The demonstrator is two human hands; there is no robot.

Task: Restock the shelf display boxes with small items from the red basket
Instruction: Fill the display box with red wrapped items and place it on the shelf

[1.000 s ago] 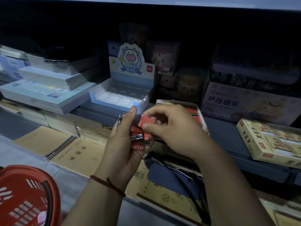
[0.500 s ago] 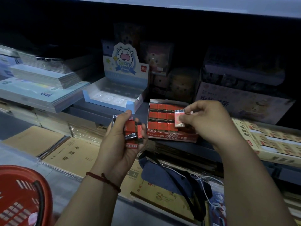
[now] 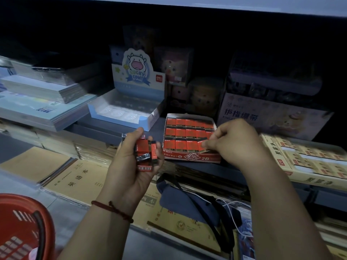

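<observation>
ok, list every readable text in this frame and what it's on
"LUCKY COW!": blue display box header.
"deli": red logo, same header.
"2B": red box front and boxed packs.
"护指绷带": pale box, right.
"英语本": tan notebook.
Too blurred: yellow box, held packs in left hand, pack in right hand.

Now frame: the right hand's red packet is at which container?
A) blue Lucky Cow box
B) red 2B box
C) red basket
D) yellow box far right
B: the right hand pinches a red packet at the front right corner of the red 2B box; the left hand holds spare packets.
</observation>
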